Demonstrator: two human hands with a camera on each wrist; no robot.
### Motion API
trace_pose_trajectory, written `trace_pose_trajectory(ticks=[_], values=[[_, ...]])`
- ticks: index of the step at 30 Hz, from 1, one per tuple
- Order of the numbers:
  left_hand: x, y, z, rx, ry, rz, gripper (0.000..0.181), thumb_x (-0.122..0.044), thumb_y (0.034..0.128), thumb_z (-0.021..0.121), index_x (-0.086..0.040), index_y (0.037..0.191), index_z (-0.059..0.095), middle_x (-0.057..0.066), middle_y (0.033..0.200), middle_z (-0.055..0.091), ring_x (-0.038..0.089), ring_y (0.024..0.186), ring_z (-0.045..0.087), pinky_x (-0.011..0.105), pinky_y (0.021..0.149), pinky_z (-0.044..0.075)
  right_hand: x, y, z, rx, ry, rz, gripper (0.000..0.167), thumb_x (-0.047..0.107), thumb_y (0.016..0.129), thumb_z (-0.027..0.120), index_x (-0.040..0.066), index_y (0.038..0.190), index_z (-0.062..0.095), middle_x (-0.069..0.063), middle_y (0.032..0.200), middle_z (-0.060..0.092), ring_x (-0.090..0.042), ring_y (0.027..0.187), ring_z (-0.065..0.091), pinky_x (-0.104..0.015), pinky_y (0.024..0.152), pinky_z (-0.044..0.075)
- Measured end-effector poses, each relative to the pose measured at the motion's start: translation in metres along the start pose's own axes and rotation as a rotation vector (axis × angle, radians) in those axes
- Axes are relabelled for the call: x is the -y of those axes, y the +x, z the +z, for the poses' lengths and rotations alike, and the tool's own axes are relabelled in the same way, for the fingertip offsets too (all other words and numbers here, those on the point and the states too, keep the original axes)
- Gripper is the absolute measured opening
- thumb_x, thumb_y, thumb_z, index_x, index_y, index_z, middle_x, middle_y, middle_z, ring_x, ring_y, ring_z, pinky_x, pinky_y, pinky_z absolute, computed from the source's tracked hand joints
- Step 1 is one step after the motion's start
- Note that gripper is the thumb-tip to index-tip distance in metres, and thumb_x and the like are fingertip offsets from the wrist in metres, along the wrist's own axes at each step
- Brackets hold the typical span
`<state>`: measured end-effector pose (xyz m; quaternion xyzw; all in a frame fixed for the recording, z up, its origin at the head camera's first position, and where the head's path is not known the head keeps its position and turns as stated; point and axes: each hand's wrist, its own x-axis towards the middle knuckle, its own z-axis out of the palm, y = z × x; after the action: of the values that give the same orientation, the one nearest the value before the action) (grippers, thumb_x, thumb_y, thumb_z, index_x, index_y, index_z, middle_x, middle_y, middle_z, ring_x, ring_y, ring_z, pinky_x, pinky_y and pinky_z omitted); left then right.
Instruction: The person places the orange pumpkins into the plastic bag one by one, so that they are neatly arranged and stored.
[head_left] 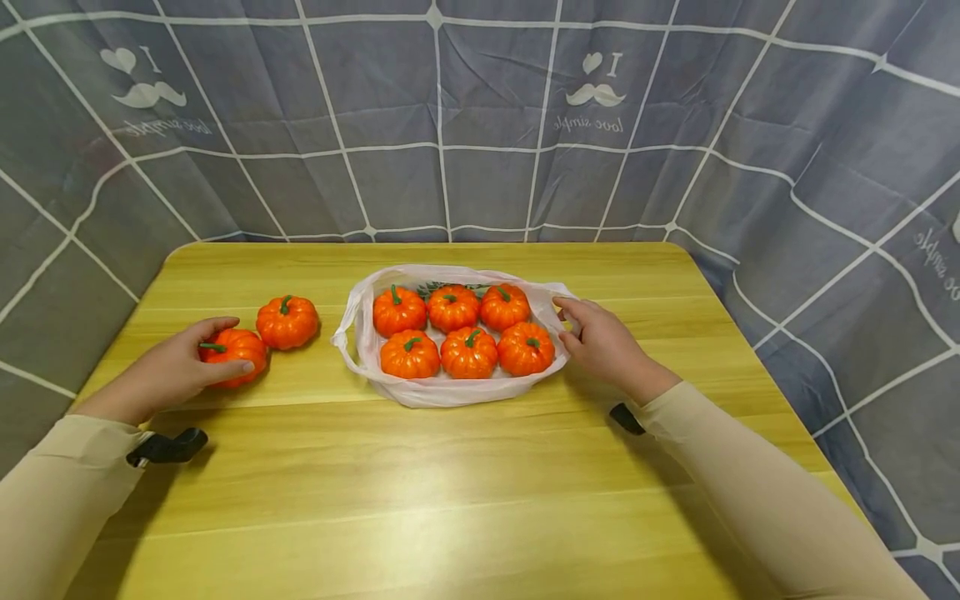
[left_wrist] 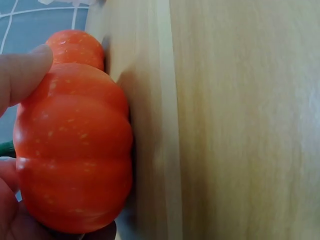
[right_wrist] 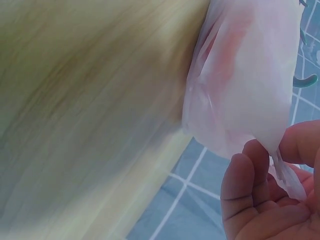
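Note:
My left hand (head_left: pixel 171 367) grips a small orange pumpkin (head_left: pixel 243 343) at the table's left side, thumb and fingers on opposite sides of it. In the left wrist view this ribbed pumpkin (left_wrist: pixel 75 155) fills the grasp, its green stem to the left. A second pumpkin (head_left: pixel 288 327) sits just behind it. Near the table's middle, a translucent white plastic bag (head_left: pixel 442 396) lies spread open with several pumpkins (head_left: pixel 469 354) in two rows inside. My right hand (head_left: pixel 609 346) pinches the bag's right end; in the right wrist view, thumb and fingers hold a gathered strip of plastic (right_wrist: pixel 280 170).
The wooden table (head_left: pixel 465 500) has rounded back corners. Grey checked cloth (head_left: pixel 480 100) hangs behind it and at both sides. Dark green leafy bits (head_left: pixel 431 287) show at the bag's back edge. A black wrist mount (head_left: pixel 168 447) sticks out from the left sleeve.

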<state>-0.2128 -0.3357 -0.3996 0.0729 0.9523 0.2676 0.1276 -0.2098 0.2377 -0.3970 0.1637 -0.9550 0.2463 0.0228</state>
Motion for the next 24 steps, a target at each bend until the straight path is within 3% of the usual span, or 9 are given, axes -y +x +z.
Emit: trace_pose_trajectory(ticks=[4,8,19,24], values=[[0.004,0.002,0.004,-0.003,-0.062,0.025,0.085,-0.037,0.1001,0.072,0.009,0.158,0.031,0.038,0.138,0.054,0.023,0.105,0.064,0.02,0.08,0.048,0.002,0.0,0.0,0.002,0.004,0.002,0.056,0.004,0.099,0.066,-0.003,0.152,0.05,-0.022,0.13,0.065,-0.026,0.082,0.057,-0.035,0.073,0.051],[0.008,0.002,0.007,0.008,-0.142,0.041,0.082,-0.029,0.1012,0.071,0.01,0.158,0.028,0.038,0.135,0.055,-0.001,0.091,0.058,0.015,0.075,0.05,0.001,0.001,0.0,0.009,0.011,0.006,0.056,0.004,0.099,0.065,-0.003,0.152,0.049,-0.022,0.13,0.065,-0.026,0.084,0.057,-0.035,0.074,0.051],[0.012,0.002,0.012,-0.007,-0.14,0.032,0.084,-0.034,0.1015,0.071,0.007,0.16,0.027,0.035,0.135,0.057,0.001,0.094,0.058,0.013,0.076,0.049,0.0,0.002,0.002,0.009,0.017,0.016,0.056,0.004,0.1,0.065,-0.002,0.153,0.049,-0.021,0.128,0.066,-0.025,0.082,0.057,-0.034,0.073,0.051],[0.01,0.001,0.012,-0.018,-0.115,0.031,0.084,-0.038,0.1007,0.072,0.005,0.159,0.03,0.034,0.133,0.059,0.011,0.098,0.059,0.013,0.077,0.047,0.0,0.002,0.003,0.005,0.028,0.014,0.056,0.003,0.1,0.065,-0.002,0.153,0.049,-0.021,0.127,0.066,-0.025,0.082,0.057,-0.034,0.073,0.051]])
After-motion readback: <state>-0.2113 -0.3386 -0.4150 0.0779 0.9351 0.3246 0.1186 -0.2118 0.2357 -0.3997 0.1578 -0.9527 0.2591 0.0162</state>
